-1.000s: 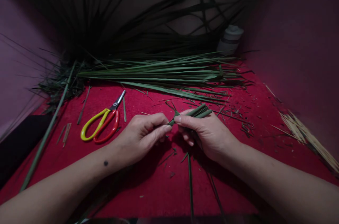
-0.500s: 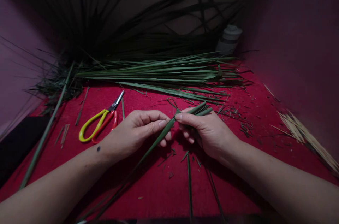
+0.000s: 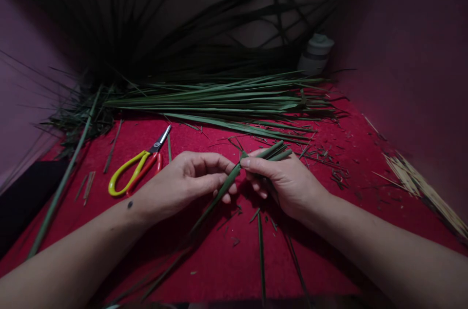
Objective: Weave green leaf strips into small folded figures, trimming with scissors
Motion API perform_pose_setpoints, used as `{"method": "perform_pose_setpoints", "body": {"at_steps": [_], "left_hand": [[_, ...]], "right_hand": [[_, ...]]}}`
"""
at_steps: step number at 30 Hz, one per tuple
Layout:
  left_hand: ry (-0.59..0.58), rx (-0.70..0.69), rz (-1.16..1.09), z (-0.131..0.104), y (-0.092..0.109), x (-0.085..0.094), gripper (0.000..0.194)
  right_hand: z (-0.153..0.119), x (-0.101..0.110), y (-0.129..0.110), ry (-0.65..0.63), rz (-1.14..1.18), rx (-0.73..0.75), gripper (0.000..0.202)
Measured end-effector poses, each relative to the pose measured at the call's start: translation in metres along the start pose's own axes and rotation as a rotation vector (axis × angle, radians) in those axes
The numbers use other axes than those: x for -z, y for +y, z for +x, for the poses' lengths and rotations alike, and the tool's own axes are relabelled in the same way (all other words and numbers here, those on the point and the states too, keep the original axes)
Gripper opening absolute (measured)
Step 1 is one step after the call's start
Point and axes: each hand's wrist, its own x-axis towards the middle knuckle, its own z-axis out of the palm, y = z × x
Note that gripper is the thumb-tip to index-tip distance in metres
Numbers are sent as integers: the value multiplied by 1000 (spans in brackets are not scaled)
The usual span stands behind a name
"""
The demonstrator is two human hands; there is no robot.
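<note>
Between my hands is a folded bundle of green palm leaf strips [image 3: 273, 151], its stubby ends pointing up and right. My right hand [image 3: 283, 177] pinches it near the fold, thumb on top. My left hand [image 3: 203, 177] is closed on a long leaf strip [image 3: 223, 191] that leaves the fold and trails down left towards the front edge. A thin looped piece stands up at the fold. Scissors [image 3: 141, 165] with one yellow and one red handle lie beside my left wrist, blades pointing up right. The fingers partly hide the fold.
A pile of long green leaves [image 3: 226, 102] stretches across the back of the red cloth [image 3: 204, 270]. Behind it stands a white lidded container [image 3: 317, 53]. Thin pale sticks [image 3: 420, 187] lie at the right. Leaf scraps [image 3: 338, 175] are scattered about, and a long stalk [image 3: 68, 177] slants at the left.
My left thumb has slid slightly down and left along the strip, and my left wrist has turned a little. The trailing strip has shifted slightly. My right hand has barely moved.
</note>
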Motion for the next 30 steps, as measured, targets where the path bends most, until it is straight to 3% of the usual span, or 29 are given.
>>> {"method": "perform_pose_setpoints", "body": {"at_steps": [12, 21, 30], "left_hand": [[142, -101, 311, -2, 3, -15, 16], [4, -10, 234, -4, 5, -9, 19], [178, -109, 332, 1, 0, -10, 21]], "right_hand": [[-3, -2, -1, 65, -86, -40, 18], [-1, -1, 1, 53, -53, -19, 17], [-2, -3, 1, 18, -49, -22, 14]]}}
